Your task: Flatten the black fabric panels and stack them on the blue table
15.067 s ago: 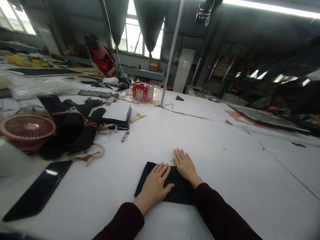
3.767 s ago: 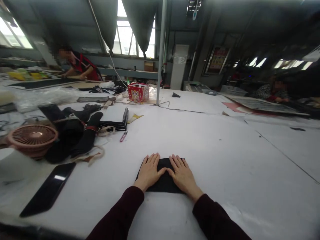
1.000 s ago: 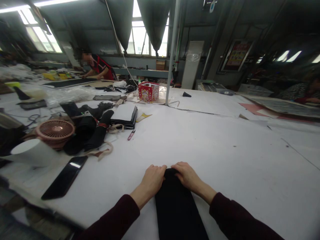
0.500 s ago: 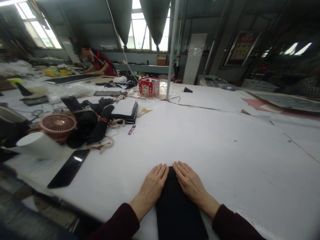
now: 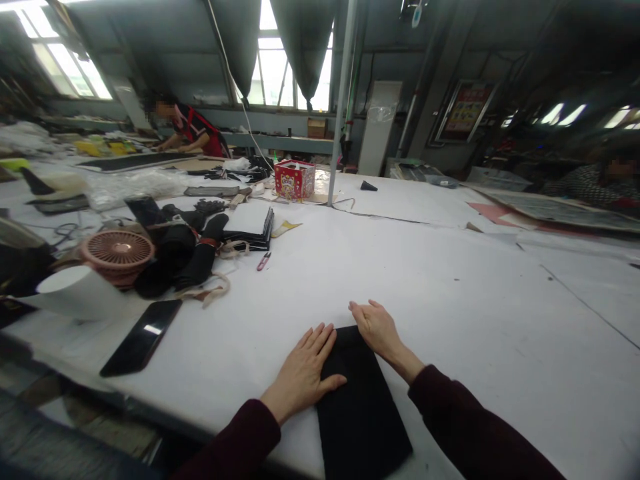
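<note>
A black rectangular piece of fabric-like material (image 5: 363, 407) lies flat on the white table, its near end running out of the bottom of the view. My left hand (image 5: 305, 373) rests open along its left edge, fingers together toward the far end and thumb stretched across the surface. At the far right corner, my right hand (image 5: 379, 328) is closed, its fingers curled and its lower side close to the black piece. Nothing shows in it, though the palm is hidden.
On the left lie a dark phone (image 5: 143, 337), a pink fan (image 5: 117, 252), black rolls (image 5: 205, 250) and a stack of sheets (image 5: 250, 228). Small thread snips (image 5: 263, 261) sit beside them. A metal pole (image 5: 340, 113) rises beyond, near a red box (image 5: 295, 179). Another person (image 5: 197, 130) works far left.
My right hand has lifted from lying flat on the black piece and curled at its far right corner. My left thumb has spread across the piece, more of whose far end now shows.
</note>
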The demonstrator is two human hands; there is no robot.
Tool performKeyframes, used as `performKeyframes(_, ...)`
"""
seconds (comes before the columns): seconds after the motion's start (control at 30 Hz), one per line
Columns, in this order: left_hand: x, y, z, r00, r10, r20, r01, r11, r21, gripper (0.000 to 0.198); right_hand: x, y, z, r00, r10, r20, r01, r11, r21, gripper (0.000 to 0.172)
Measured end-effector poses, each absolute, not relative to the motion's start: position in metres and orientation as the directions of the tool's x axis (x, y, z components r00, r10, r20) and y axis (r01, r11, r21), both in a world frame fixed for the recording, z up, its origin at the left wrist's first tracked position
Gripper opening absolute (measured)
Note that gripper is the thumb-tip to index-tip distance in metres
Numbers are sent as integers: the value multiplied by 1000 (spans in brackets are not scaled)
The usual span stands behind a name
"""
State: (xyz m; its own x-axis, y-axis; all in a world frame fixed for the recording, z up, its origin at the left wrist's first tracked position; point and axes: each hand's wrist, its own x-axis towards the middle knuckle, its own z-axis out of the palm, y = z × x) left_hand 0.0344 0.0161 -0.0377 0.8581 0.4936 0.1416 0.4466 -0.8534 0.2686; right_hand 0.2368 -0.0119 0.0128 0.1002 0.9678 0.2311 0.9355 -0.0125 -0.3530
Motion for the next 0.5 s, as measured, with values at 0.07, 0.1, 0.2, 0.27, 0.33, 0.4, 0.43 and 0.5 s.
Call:
performKeyframes(0.07, 34, 16, -39, 857, 488, 166, 439, -860, 260, 81, 218, 14, 22, 165, 941, 296, 930, -49, -365, 58)
performKeyframes(0.1, 34, 16, -40, 857, 485, 175, 436, -863, 257, 81, 208, 25, 21, 163, 933, 321, 932, -39, -361, 55)
performKeyframes(0.2, 34, 18, -44, 855, 481, 196, 428, -866, 258, 80, 185, 46, 1, 164, 918, 362, 935, -27, -353, 42)
performKeyframes(0.27, 34, 19, -47, 857, 476, 199, 421, -868, 263, 80, 179, 50, -19, 190, 909, 371, 936, -54, -348, 39)
performKeyframes(0.33, 34, 21, -49, 861, 471, 194, 416, -870, 265, 80, 182, 50, -34, 221, 899, 378, 935, -84, -345, 44)
performKeyframes(0.4, 34, 22, -50, 864, 465, 190, 411, -872, 265, 79, 191, 49, -42, 237, 889, 391, 937, -102, -335, 47)
performKeyframes(0.43, 34, 23, -51, 865, 464, 190, 409, -873, 265, 79, 196, 48, -44, 241, 885, 399, 940, -109, -324, 47)
performKeyframes(0.5, 34, 23, -52, 865, 464, 191, 410, -873, 264, 78, 207, 45, -45, 248, 874, 418, 948, -129, -292, 49)
